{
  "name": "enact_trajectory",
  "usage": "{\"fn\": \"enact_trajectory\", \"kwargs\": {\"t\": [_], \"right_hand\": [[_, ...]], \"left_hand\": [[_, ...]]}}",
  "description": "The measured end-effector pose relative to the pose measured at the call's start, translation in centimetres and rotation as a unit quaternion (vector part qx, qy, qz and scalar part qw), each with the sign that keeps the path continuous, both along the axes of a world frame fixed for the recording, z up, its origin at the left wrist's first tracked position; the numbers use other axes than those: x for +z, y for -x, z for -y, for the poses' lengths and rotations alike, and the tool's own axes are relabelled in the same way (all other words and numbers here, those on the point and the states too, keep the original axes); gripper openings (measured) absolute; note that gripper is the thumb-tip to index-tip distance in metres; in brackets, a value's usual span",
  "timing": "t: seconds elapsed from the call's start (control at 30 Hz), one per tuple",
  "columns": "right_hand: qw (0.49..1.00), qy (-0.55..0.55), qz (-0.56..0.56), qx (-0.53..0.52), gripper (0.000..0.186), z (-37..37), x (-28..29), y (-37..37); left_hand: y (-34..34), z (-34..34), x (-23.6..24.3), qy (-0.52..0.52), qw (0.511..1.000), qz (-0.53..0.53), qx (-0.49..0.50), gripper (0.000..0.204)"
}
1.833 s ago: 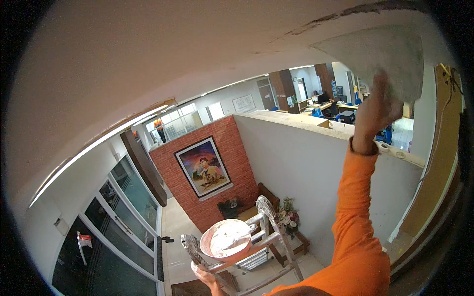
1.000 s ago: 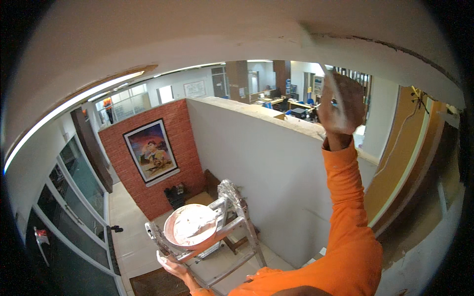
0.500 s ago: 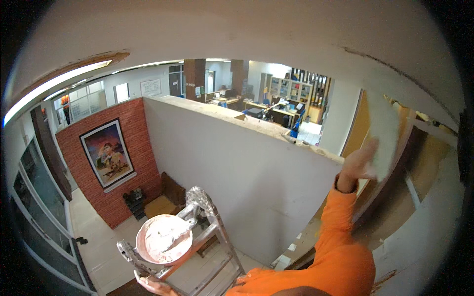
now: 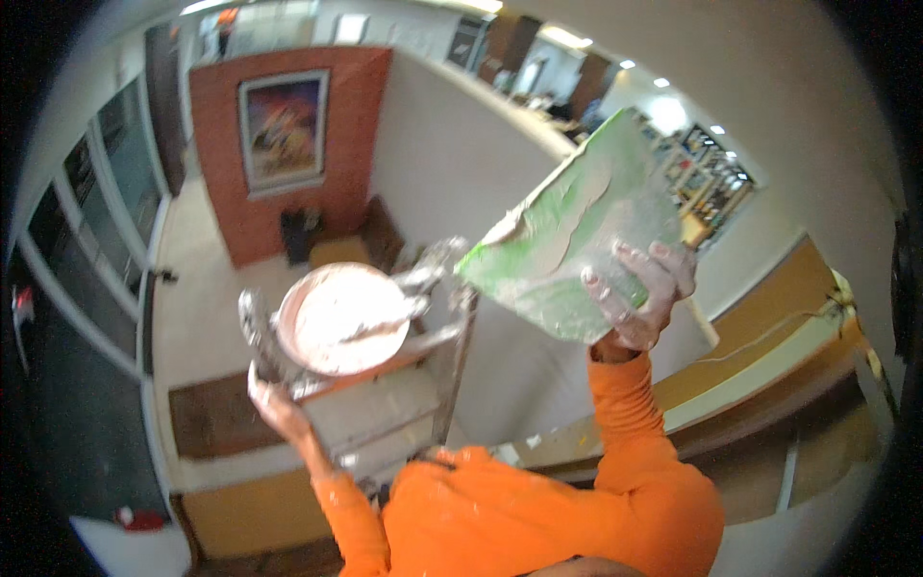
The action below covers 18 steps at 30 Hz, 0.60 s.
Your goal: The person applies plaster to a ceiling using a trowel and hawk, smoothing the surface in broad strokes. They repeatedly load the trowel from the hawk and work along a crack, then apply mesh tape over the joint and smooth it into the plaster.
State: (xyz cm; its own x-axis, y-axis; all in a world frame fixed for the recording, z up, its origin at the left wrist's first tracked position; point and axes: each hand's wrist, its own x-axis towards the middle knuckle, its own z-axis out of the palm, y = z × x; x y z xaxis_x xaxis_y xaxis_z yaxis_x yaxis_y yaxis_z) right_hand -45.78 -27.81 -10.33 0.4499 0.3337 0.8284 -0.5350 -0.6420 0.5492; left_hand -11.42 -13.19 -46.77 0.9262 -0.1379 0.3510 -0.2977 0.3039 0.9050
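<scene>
Right hand is clamped on the green sheet, fingers on the near face close to its lower right side. Sheet is tilted, right of the bucket and apart from it, one corner pointing toward the ladder. Paste is ridged along the sheet's upper left edge, plus a thinner smear across the face. Bucket sits up on the ladder, pale mix in it, scraper lying in the mix with its handle out over the right rim. Left hand is down at the near left of the bucket, by the ladder end; frame is blurred there, so can't tell if it's closed on the ladder, on the bucket or just resting. To do this well, I'd keep the ridge side up so the load doesn't slide off, and hold the sheet near its middle, since a thin sheet likely flexes if gripped only at one edge. Clean the edge before the next pass; lumps there would probably leave drag lines. Scrape over the bucket, not past it, so drips land in the mix. Keep the sheet clear of the scraper handle, which could tip out if knocked. Steady the bucket first: that perch looks narrow.
</scene>
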Motion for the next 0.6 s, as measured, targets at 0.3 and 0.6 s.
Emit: {"fn": "enact_trajectory", "kwargs": {"t": [0.3,0.6], "right_hand": [[0.986,-0.092,-0.072,0.122,0.010,4.1,-4.4,-5.9],[0.954,-0.182,-0.143,0.189,0.016,7.8,-4.4,-10.4]], "left_hand": [[0.5,-1.1,-0.6,0.012,0.995,-0.059,-0.082,0.057],[2.5,-1.1,3.6,0.028,0.998,-0.051,-0.024,0.053]]}}
